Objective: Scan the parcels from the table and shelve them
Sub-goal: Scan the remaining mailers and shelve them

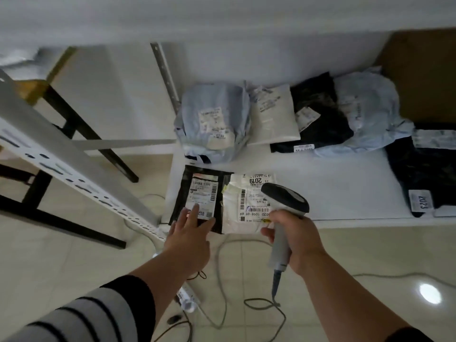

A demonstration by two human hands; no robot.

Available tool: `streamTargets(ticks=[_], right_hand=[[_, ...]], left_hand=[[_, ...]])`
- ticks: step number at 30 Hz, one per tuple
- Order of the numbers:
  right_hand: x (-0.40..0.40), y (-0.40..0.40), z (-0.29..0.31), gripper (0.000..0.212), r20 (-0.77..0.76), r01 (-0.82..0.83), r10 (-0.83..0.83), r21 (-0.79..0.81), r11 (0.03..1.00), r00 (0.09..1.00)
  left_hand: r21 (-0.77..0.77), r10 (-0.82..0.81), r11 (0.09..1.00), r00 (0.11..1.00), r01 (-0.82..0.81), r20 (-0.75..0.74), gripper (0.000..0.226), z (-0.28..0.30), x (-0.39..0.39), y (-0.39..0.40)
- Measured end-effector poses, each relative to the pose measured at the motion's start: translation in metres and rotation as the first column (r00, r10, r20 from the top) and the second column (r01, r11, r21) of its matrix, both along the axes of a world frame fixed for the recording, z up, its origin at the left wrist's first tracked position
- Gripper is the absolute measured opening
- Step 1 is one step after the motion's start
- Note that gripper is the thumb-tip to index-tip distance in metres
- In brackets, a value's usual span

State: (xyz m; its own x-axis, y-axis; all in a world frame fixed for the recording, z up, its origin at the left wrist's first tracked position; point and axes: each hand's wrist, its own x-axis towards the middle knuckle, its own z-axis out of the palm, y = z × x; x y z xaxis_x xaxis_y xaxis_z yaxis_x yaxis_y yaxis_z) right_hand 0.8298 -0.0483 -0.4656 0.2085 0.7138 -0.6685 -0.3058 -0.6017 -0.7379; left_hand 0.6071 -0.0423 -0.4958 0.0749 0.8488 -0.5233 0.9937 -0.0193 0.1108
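Note:
A flat black parcel (182, 193) with a white label lies at the front left corner of the white shelf board (345, 188). My left hand (190, 230) reaches over it, fingers straight, fingertips on the label. Beside it lies a white parcel (237, 193) marked 2019. My right hand (293, 235) grips the handle of a grey barcode scanner (286, 198), whose head hangs over the white parcel.
Further back on the board lie a pale blue bag (212, 119), a white pouch (274, 114), a black bag (318, 114), another pale blue bag (365, 114) and a black parcel (424, 169) marked 2023. A perforated shelf post (74, 169) stands left. Cables and a power strip (187, 299) lie on the floor.

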Motion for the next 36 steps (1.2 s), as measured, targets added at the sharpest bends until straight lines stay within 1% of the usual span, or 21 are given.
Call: streamTargets(ticks=[2,4,8,12,15,17,21,26,29,31,36], right_hand=[[-0.002,0.009,-0.018,0.012,0.018,-0.008,0.008,-0.013,1.000,1.000],[-0.006,0.016,-0.033,0.012,0.043,-0.009,0.010,-0.029,1.000,0.999],[-0.018,0.029,-0.048,0.009,0.096,-0.027,0.031,-0.043,0.999,0.995],[-0.032,0.046,-0.047,0.003,0.162,-0.034,0.037,-0.022,0.999,0.986],[-0.037,0.053,-0.043,0.009,0.196,-0.037,0.040,-0.015,0.999,0.980],[-0.038,0.051,-0.040,0.011,0.203,-0.038,0.045,-0.034,0.999,0.978],[-0.037,0.037,-0.025,0.022,0.215,-0.060,0.072,-0.061,0.996,0.974],[-0.039,0.008,0.019,0.009,0.091,-0.059,0.064,-0.057,0.997,0.994],[-0.051,-0.019,0.064,0.004,0.144,-0.164,0.170,-0.050,0.985,0.975],[-0.062,-0.038,0.100,0.004,0.179,-0.246,0.255,-0.070,0.967,0.950],[-0.098,-0.079,0.193,0.004,0.171,-0.414,0.429,-0.115,0.903,0.887]], left_hand=[[-0.008,-0.048,0.999,0.996,0.047,-0.079,0.067,-0.018,-0.007,0.004],[0.027,-0.038,0.999,0.993,0.041,-0.115,0.069,-0.029,-0.012,0.004],[0.153,-0.006,0.988,0.992,0.025,-0.123,0.072,-0.034,-0.019,0.005],[0.182,-0.013,0.983,0.992,0.036,-0.122,0.070,-0.030,-0.024,0.010],[0.184,-0.004,0.982,0.993,0.027,-0.121,0.070,-0.027,-0.024,0.011],[0.166,0.010,0.986,0.993,0.011,-0.121,0.073,-0.025,-0.023,0.007],[0.118,0.000,0.993,0.994,0.013,-0.110,0.078,-0.011,-0.019,-0.004],[0.063,0.002,0.998,1.000,-0.002,-0.013,0.075,0.034,-0.016,-0.027],[0.007,0.015,1.000,1.000,-0.016,0.026,0.072,0.076,-0.023,-0.051],[-0.035,0.050,0.998,0.997,-0.048,0.055,0.070,0.110,-0.031,-0.070],[-0.114,0.159,0.983,0.981,-0.147,0.110,0.069,0.198,-0.069,-0.108]])
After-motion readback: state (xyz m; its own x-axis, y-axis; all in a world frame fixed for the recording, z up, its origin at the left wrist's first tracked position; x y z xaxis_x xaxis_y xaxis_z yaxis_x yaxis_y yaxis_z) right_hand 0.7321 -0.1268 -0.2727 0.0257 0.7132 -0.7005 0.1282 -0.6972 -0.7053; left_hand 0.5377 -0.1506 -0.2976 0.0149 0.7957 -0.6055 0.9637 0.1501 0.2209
